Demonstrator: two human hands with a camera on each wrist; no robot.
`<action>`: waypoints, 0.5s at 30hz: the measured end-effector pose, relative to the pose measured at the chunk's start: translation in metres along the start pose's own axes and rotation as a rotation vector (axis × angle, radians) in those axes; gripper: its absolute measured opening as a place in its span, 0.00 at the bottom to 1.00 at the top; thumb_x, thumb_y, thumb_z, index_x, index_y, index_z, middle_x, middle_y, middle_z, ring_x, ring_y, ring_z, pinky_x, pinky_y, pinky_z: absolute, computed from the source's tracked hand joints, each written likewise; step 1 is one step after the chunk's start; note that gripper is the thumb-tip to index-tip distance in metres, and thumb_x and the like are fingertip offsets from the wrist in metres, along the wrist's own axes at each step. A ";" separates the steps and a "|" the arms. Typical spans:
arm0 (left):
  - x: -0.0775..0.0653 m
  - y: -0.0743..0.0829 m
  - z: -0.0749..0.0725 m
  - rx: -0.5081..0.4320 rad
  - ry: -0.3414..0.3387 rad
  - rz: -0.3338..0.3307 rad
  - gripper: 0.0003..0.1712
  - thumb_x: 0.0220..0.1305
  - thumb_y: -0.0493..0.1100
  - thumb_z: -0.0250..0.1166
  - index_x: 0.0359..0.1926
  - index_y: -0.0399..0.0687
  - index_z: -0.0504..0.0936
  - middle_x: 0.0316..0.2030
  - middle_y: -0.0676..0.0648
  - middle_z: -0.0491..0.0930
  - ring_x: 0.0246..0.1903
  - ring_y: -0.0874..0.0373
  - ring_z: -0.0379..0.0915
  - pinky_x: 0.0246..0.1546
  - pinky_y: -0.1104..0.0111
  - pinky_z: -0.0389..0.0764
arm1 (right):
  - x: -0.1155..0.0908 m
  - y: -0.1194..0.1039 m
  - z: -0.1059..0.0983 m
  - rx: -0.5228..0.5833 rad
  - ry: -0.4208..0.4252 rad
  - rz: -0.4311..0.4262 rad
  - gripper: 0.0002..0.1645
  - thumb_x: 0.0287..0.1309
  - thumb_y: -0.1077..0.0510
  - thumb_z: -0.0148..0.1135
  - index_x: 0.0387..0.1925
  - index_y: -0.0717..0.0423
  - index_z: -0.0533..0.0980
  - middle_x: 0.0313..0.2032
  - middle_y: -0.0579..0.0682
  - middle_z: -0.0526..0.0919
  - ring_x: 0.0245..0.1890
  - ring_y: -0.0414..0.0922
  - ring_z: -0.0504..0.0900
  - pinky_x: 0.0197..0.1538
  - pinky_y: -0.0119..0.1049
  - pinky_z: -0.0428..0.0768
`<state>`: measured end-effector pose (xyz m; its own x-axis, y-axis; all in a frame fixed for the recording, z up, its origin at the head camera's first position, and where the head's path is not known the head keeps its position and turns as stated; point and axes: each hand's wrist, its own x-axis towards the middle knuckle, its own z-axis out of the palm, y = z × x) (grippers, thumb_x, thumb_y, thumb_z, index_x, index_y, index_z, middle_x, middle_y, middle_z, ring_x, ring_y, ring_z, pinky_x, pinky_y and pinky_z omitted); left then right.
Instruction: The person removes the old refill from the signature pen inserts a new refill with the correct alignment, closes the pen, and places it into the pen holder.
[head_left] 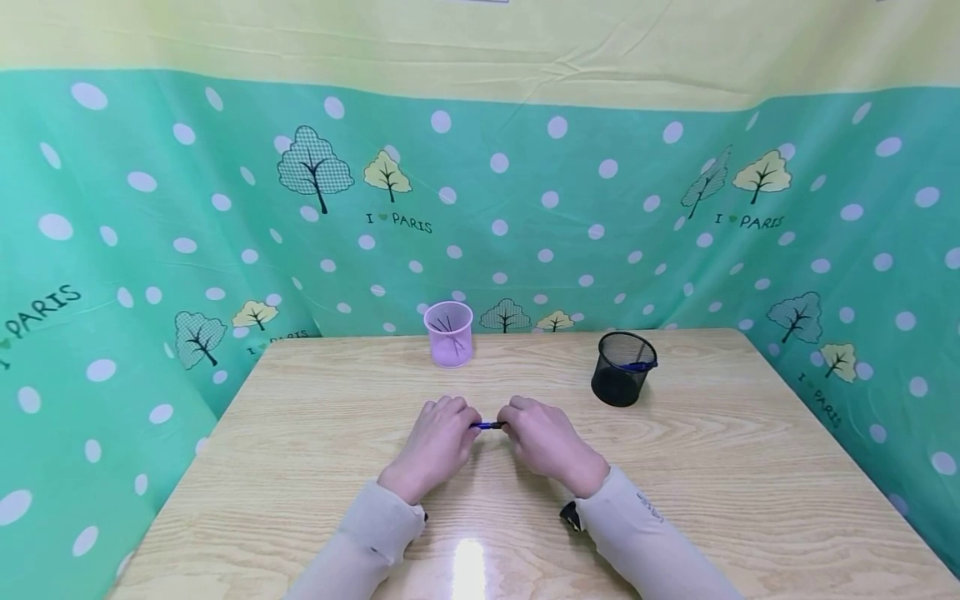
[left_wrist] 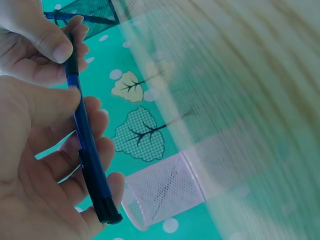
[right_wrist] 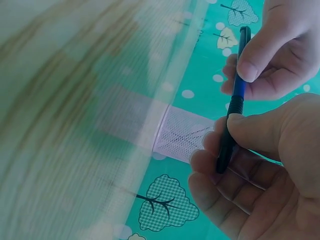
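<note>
Here, L. hand & R. hand pinch opp. ends of the blue-black pen, held btwn. them over the table. Step in hand: prob. two-handed pen work; next move apparently calls for steady, aligned grips.

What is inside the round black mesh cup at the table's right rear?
A slim blue pen shows inside the black cup, near the top; anything lower is hidden by the front wall.
</note>
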<state>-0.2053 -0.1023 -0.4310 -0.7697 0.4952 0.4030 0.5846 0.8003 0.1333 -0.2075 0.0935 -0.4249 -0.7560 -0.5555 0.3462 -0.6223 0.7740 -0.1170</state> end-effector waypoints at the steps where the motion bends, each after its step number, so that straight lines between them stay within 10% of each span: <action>1: 0.000 0.000 0.000 -0.009 -0.003 -0.005 0.07 0.58 0.43 0.67 0.39 0.49 0.82 0.32 0.55 0.75 0.34 0.58 0.69 0.35 0.66 0.66 | 0.000 0.000 0.000 0.000 0.000 -0.001 0.06 0.58 0.61 0.63 0.37 0.51 0.81 0.30 0.41 0.75 0.30 0.38 0.76 0.28 0.33 0.77; 15: 0.001 0.000 0.002 -0.045 0.050 -0.017 0.16 0.48 0.38 0.74 0.39 0.49 0.78 0.32 0.54 0.72 0.34 0.56 0.67 0.35 0.66 0.66 | 0.001 -0.002 -0.001 0.008 -0.014 -0.004 0.06 0.59 0.61 0.62 0.38 0.50 0.82 0.30 0.41 0.75 0.30 0.37 0.76 0.30 0.33 0.77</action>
<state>-0.2064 -0.1015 -0.4321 -0.7666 0.4628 0.4452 0.5832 0.7919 0.1810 -0.2065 0.0923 -0.4232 -0.7560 -0.5633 0.3334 -0.6273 0.7690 -0.1231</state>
